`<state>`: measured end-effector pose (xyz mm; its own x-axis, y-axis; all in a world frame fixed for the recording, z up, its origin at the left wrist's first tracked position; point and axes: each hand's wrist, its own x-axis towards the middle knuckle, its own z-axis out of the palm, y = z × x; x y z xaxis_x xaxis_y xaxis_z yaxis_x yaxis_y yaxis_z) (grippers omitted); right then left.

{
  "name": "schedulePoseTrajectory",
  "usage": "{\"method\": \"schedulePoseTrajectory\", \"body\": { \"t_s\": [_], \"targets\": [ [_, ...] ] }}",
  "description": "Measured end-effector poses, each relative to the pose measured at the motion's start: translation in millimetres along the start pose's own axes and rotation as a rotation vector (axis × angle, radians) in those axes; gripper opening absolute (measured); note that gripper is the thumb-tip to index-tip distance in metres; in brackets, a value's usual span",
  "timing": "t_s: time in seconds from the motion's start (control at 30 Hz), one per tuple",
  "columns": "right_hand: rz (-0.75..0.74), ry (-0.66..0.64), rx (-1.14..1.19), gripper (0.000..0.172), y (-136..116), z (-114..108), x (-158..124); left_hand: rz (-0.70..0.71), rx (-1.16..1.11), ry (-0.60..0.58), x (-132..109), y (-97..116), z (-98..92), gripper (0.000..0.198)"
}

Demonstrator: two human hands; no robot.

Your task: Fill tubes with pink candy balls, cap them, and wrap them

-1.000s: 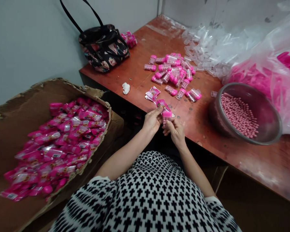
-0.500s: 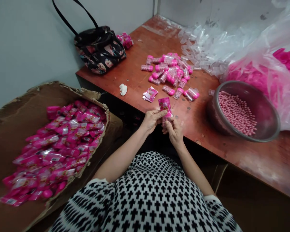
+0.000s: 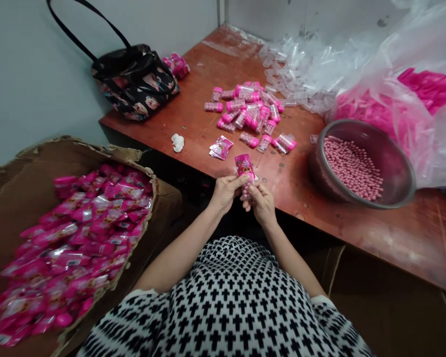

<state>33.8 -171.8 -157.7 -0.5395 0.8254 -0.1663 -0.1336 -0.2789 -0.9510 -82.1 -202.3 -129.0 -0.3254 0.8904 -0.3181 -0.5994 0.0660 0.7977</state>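
Note:
A small printed pink sachet [image 3: 243,162] stands up between my two hands, just off the table's front edge. My left hand [image 3: 223,194] pinches it near its lower part. Below it shows a clear tube of pink balls [image 3: 246,192] with a pink cap, its fingers-side gripped by my right hand [image 3: 263,204]. Cap and sachet overlap; whether the tube is inside the sachet I cannot tell. On the table beyond lie several flat pink sachets [image 3: 221,147] and a heap of filled, pink-capped tubes [image 3: 250,106].
At left, a torn cardboard box [image 3: 152,191] holds many wrapped pink packets [image 3: 92,233]. A grey bowl [image 3: 401,191] of pink balls stands at right, before a plastic bag of pink pieces [image 3: 386,111]. Empty clear tubes [image 3: 301,74] and a handbag [image 3: 136,84] sit farther back.
The view has shifted slightly, so the table things appear farther left. Between my hands, more of the tube's balls now show below the sachet. Both hands keep their grip.

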Motion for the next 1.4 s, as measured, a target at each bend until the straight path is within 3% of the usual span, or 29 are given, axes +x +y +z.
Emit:
{"method": "schedulePoseTrajectory", "body": {
  "t_s": [0.23,0.37,0.53,0.63,0.8,0.97,1.13,1.4],
  "targets": [
    [-0.124,0.057,-0.188,0.027,1,0,-5,0.035,-0.018,0.048,-2,-3,-0.9,0.031],
    [-0.157,0.053,-0.240,0.028,2,0,-6,-0.015,-0.067,0.033,-1,-4,-1.5,0.033],
    [0.011,-0.017,0.056,0.029,-1,5,-7,-0.071,0.030,-0.125,1,3,-10.9,0.033],
    [0.076,-0.025,0.162,0.031,-2,7,-9,-0.109,0.086,-0.161,0,5,-14.6,0.033],
    [-0.046,0.085,0.043,0.029,2,6,-7,-0.024,0.172,-0.033,-4,-3,-6.9,0.032],
    [0.022,0.017,0.175,0.035,6,5,-2,0.020,0.087,0.119,-6,-10,-0.6,0.036],
    [0.015,-0.062,0.181,0.037,3,3,-7,0.009,-0.107,0.095,-9,-8,-6.7,0.037],
    [0.019,-0.010,0.085,0.037,-2,6,3,-0.066,-0.173,-0.018,-23,-13,-7.6,0.032]
  ]
}}
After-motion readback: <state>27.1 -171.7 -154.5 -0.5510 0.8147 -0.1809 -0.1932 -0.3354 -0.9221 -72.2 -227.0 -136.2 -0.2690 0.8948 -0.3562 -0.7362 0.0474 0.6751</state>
